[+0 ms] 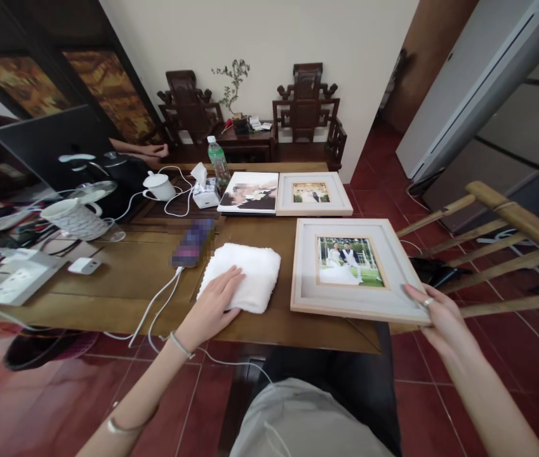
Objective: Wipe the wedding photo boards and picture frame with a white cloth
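Observation:
My left hand (pixel 219 298) lies flat on a folded white cloth (pixel 257 279), its fingers stretched out. With my right hand (pixel 433 311) I grip the lower right corner of a pale wooden picture frame (pixel 307 266), thumb on its front edge and fingers underneath. The frame holds a photo of two people outdoors and is at the table's right end. Behind it lie a second framed photo (pixel 340 193) and, touching it on the left, a flat photo panel (pixel 254 190). A phone (pixel 193 244) with a cable plugged in is just left of the cloth.
On the wooden table (pixel 131 260) stand a bottle (pixel 218 162), a tissue box (pixel 206 193), a lidded white cup (pixel 159 187), a patterned mug (pixel 76 219) and a power strip (pixel 24 279) with cables. Another person's hand (pixel 148 150) shows behind the laptop (pixel 59 139). A bamboo chair (pixel 512 209) is at right.

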Demonstrator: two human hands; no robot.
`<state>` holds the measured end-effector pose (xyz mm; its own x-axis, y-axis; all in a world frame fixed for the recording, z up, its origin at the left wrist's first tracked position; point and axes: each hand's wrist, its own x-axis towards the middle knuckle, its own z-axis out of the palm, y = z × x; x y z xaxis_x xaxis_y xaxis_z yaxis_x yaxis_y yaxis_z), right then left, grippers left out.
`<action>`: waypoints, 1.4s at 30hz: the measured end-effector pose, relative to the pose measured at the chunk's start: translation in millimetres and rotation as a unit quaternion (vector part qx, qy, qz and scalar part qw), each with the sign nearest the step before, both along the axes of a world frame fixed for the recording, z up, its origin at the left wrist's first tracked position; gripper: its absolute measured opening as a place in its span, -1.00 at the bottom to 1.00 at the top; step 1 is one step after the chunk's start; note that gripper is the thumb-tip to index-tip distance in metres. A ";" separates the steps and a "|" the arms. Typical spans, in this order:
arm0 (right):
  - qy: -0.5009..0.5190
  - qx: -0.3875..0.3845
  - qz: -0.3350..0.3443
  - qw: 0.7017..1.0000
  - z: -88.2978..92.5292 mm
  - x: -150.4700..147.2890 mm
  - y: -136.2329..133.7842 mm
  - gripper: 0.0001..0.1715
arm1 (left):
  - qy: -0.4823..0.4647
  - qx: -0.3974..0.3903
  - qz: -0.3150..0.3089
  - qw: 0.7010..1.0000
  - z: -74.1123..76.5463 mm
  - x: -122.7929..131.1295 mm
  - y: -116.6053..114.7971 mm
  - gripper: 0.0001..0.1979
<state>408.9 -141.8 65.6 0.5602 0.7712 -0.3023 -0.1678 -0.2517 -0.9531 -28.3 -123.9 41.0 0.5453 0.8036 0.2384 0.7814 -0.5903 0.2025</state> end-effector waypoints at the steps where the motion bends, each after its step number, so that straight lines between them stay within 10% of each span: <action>1: 0.025 -0.010 -0.011 1.000 -2.6 -3.6 0.3 -0.62 | -0.002 0.017 0.001 1.000 -6.1 -1.1 1.4 -0.42; 8: 0.067 0.012 0.004 0.998 -22.8 -27.7 4.3 -0.50 | -0.173 0.123 0.045 0.976 -23.2 2.0 11.2 -0.59; 16: -0.090 0.004 0.088 0.992 -30.5 -39.6 13.3 -0.48 | -0.065 0.157 0.036 0.985 -12.9 7.4 15.5 -0.71; 23: -0.298 -0.016 0.194 0.934 -36.3 -43.5 17.7 -0.55 | 0.060 0.146 0.045 0.986 -1.1 35.3 27.9 -0.82; 33: -0.428 0.029 0.303 0.851 -27.6 -47.9 18.5 -0.71 | -0.158 0.244 0.180 0.940 23.5 28.8 80.5 -0.77; 37: -0.472 0.052 0.331 0.815 -34.4 -60.3 18.9 -0.73 | -0.168 0.262 0.122 0.942 29.0 42.2 91.8 -0.78; 42: -0.388 0.101 0.329 0.855 -32.8 -69.8 32.0 -0.56 | -0.046 0.150 0.052 0.986 8.3 63.0 86.5 -0.77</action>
<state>339.2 -109.8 32.8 -0.0436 0.9892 0.1399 0.6501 0.1344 -0.7478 34.7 -37.4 49.3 0.4284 0.7402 0.5183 0.8277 -0.5516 0.1036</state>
